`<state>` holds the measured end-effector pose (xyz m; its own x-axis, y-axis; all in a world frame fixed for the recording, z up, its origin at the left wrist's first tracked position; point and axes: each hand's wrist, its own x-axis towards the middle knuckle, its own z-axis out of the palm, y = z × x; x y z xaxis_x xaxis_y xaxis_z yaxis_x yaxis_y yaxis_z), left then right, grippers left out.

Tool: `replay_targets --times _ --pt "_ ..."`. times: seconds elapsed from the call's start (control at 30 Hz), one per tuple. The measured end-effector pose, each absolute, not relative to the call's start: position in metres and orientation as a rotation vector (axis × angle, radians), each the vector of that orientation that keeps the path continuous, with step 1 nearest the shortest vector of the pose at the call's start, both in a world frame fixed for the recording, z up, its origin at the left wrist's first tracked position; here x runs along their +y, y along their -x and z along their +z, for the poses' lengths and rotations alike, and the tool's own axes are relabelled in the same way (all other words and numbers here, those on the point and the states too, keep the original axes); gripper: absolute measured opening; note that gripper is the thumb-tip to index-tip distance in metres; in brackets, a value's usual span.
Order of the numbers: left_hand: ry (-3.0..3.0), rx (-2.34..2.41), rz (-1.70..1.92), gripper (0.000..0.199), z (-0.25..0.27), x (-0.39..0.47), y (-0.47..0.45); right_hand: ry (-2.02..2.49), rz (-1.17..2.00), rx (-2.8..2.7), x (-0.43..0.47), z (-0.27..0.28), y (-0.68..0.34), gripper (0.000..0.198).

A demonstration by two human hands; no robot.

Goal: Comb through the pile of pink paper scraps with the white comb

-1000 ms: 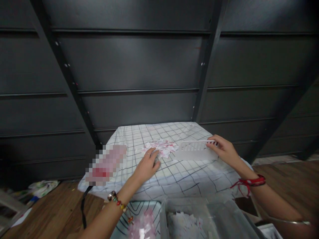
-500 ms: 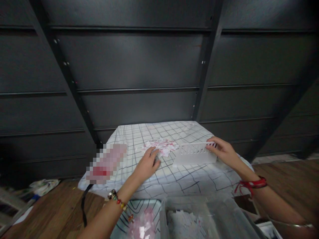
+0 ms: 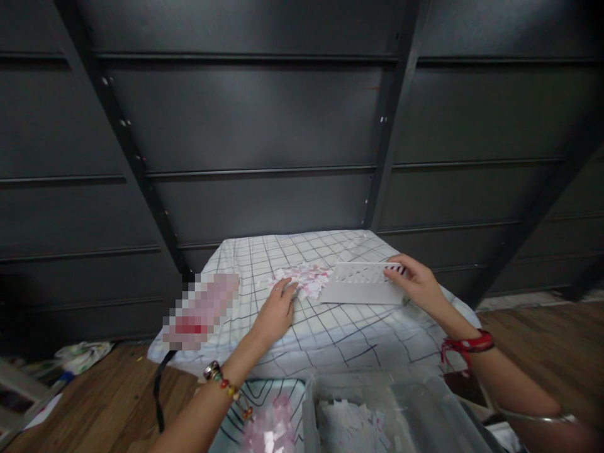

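Note:
A loose heap of small white and pink slips (image 3: 306,277) lies on the white checked cloth (image 3: 255,251). My left hand (image 3: 276,311) rests at the heap's near left edge, fingers stretched out and apart, fingertips on the slips. To the right stands a white plastic piece with a lattice of holes along its top (image 3: 363,290), perhaps a basket seen from one side. My right hand (image 3: 418,286) grips its upper right corner between thumb and fingers. The near left corner of this piece sits against the right side of the heap.
Below, a clear plastic bin (image 3: 396,409) contains many white slips (image 3: 352,425). Beside it a striped tray (image 3: 295,387) carries small pink packets (image 3: 271,425). A blurred-out pink item (image 3: 202,311) with a black strap (image 3: 160,390) lies left. Dark panels (image 3: 264,119) rise behind.
My right hand has shifted slightly left and up, and the white piece has moved left to the heap and tipped. My left hand has slid a little left.

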<state>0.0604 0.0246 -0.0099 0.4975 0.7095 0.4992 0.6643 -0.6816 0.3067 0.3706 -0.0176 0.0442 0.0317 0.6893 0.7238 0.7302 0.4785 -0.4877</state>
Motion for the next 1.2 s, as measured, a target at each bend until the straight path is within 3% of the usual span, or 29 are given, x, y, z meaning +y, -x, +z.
replay_targets --times 0.37,0.67,1.07,1.2 --pt "-2.513 1.353 0.926 0.047 -0.008 0.026 -0.059 1.265 -0.177 -1.759 -0.040 0.038 -0.349 0.014" --pt "-2.560 1.386 0.857 0.044 0.000 0.020 -0.018 1.335 -0.495 -1.725 -0.084 0.043 -0.316 0.017" --pt "-2.602 1.462 0.872 0.044 -0.012 0.007 0.020 1.195 -0.156 -1.865 -0.118 0.053 -0.233 0.018" --pt "-2.581 1.482 0.899 0.044 -0.012 0.006 0.019 1.156 -0.204 -1.862 -0.113 0.056 -0.235 0.015"
